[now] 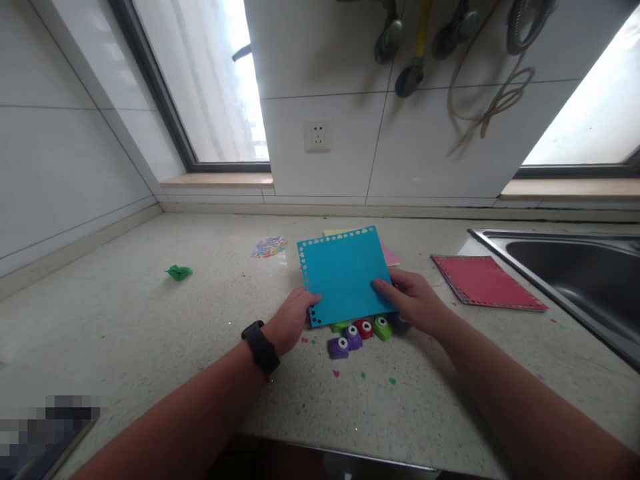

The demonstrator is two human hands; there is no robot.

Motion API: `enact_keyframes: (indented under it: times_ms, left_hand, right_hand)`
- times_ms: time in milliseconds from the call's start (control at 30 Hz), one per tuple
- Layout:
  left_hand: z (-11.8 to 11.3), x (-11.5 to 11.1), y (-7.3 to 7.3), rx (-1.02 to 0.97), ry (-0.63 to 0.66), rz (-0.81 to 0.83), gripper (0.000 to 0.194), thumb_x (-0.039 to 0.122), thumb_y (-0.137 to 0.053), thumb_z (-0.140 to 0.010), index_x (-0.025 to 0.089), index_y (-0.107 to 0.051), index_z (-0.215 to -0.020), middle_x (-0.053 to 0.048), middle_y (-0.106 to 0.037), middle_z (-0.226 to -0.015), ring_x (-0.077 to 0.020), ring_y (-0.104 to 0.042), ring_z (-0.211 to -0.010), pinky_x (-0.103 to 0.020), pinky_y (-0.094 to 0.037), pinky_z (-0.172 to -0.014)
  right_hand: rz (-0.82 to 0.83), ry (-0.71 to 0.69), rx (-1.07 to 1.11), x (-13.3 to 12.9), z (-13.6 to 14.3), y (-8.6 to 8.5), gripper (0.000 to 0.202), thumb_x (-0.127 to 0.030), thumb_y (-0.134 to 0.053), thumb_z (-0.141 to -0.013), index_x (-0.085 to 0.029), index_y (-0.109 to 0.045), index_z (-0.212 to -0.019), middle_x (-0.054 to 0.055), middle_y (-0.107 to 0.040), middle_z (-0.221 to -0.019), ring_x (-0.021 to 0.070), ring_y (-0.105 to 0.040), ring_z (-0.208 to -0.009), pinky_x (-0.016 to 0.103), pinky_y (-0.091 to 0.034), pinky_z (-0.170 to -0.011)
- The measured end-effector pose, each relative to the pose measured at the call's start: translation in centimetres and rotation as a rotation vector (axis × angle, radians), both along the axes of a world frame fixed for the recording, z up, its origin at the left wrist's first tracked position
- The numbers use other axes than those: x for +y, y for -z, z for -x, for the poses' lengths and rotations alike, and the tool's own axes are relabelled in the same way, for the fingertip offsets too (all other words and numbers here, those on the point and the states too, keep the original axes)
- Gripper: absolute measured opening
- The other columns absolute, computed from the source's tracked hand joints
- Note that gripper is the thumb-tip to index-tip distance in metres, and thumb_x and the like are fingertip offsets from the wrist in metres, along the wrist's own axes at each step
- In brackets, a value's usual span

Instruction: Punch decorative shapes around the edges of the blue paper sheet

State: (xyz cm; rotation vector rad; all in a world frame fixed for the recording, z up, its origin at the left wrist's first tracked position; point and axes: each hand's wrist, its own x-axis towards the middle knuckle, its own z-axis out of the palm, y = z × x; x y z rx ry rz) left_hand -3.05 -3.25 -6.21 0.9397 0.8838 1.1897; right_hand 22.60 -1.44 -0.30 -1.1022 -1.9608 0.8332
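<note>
A blue sheet of paper (345,277) is held up above the counter between my two hands. Small cut-out shapes run along its top and left edges. My left hand (295,317) pinches its lower left corner, thumb on top. At the right edge, my right hand (413,300) grips it with the thumb across the front. Just below the sheet stand several craft punches: a purple punch (339,347), a red punch (365,328) and a green punch (383,327) among them. The sheet hides part of this group. Yellow and pink paper (390,255) peeks out behind it.
A stack of punched sheets with a red one on top (493,281) lies right, beside the metal sink (500,235). Small paper bits (270,247) are piled at the back. Crumpled green material (179,272) lies left. Loose cut-outs (393,381) dot the front counter.
</note>
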Motion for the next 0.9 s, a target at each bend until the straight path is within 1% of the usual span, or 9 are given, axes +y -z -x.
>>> enact_keyframes:
  times_ms: [167,267,333,367,500,667,767,833,900]
  left_hand:
    - [-0.3,-0.1,-0.7,-0.055,-0.042,0.027,0.021,0.03,-0.068,-0.075,0.017,-0.062,-0.09,0.002,-0.059,-0.065,-0.014,-0.053,-0.052,-0.026,-0.039,-0.046]
    - [-0.3,-0.3,-1.7,-0.097,-0.082,0.062,0.025,0.033,-0.065,-0.075,0.017,-0.059,-0.093,0.001,-0.061,-0.067,-0.0147,-0.056,-0.05,-0.025,-0.037,-0.041]
    - [-0.3,-0.4,-2.4,-0.125,-0.128,0.088,0.024,0.033,-0.062,-0.077,0.018,-0.056,-0.095,0.0,-0.064,-0.07,-0.0146,-0.058,-0.051,-0.024,-0.039,-0.042]
    - [-0.2,-0.4,-2.7,-0.136,-0.15,0.099,0.023,0.032,-0.06,-0.078,0.019,-0.055,-0.095,0.0,-0.065,-0.072,-0.0143,-0.059,-0.052,-0.023,-0.041,-0.044]
    - [0.1,-0.3,-3.3,-0.209,-0.203,0.127,0.019,0.029,-0.059,-0.081,0.02,-0.055,-0.098,-0.002,-0.07,-0.079,-0.0142,-0.062,-0.055,-0.023,-0.044,-0.046]
    - [0.5,-0.1,-3.4,-0.302,-0.19,0.126,0.018,0.026,-0.058,-0.083,0.018,-0.058,-0.099,-0.004,-0.071,-0.08,-0.0144,-0.062,-0.054,-0.022,-0.044,-0.044]
    - [0.4,-0.3,-3.5,-0.301,-0.19,0.121,0.016,0.025,-0.058,-0.084,0.017,-0.058,-0.098,-0.003,-0.07,-0.077,-0.014,-0.062,-0.054,-0.022,-0.045,-0.045]
    - [0.2,-0.4,-3.5,-0.262,-0.188,0.123,0.017,0.027,-0.058,-0.083,0.018,-0.057,-0.097,-0.003,-0.07,-0.076,-0.0138,-0.062,-0.054,-0.022,-0.045,-0.044]
    - [-0.1,-0.6,-3.5,-0.207,-0.193,0.129,0.019,0.028,-0.06,-0.082,0.019,-0.055,-0.098,-0.002,-0.07,-0.076,-0.0138,-0.062,-0.053,-0.022,-0.045,-0.045]
  right_hand:
    - [-0.027,0.027,0.078,0.1,0.2,0.0,0.045,-0.057,-0.049,-0.095,-0.019,-0.06,-0.072,-0.002,-0.048,-0.062,0.014,-0.043,-0.056,0.028,-0.035,-0.052]
    - [-0.081,0.093,0.188,0.7,-0.7,-0.2,0.046,-0.055,-0.045,-0.098,-0.02,-0.065,-0.078,0.001,-0.055,-0.065,0.0165,-0.051,-0.063,0.03,-0.04,-0.06]
    - [-0.128,0.196,0.284,1.3,-1.8,-0.3,0.046,-0.055,-0.043,-0.098,-0.02,-0.07,-0.087,0.003,-0.061,-0.071,0.0181,-0.055,-0.068,0.031,-0.043,-0.064]
    - [-0.154,0.263,0.34,1.6,-2.4,-0.4,0.047,-0.056,-0.042,-0.098,-0.021,-0.07,-0.088,0.004,-0.062,-0.071,0.0184,-0.055,-0.067,0.032,-0.043,-0.063]
    - [-0.242,0.556,0.517,2.7,-4.6,-1.0,0.05,-0.059,-0.035,-0.096,-0.023,-0.067,-0.084,0.005,-0.06,-0.07,0.0191,-0.055,-0.061,0.033,-0.042,-0.057]
    - [-0.374,0.804,0.698,3.3,-7.5,-2.1,0.054,-0.058,-0.024,-0.094,-0.024,-0.062,-0.077,0.006,-0.057,-0.068,0.0199,-0.057,-0.06,0.034,-0.043,-0.054]
    - [-0.454,0.887,0.811,3.3,-9.6,-2.8,0.05,-0.054,-0.022,-0.094,-0.026,-0.06,-0.078,0.007,-0.057,-0.072,0.0207,-0.058,-0.064,0.035,-0.044,-0.053]
    - [-0.439,0.919,0.827,3.2,-10.2,-2.9,0.049,-0.054,-0.021,-0.094,-0.027,-0.058,-0.079,0.006,-0.056,-0.072,0.0208,-0.057,-0.063,0.035,-0.044,-0.052]
    - [-0.378,0.891,0.787,3.2,-9.7,-2.5,0.048,-0.056,-0.021,-0.093,-0.026,-0.056,-0.08,0.005,-0.055,-0.072,0.02,-0.054,-0.06,0.034,-0.042,-0.051]
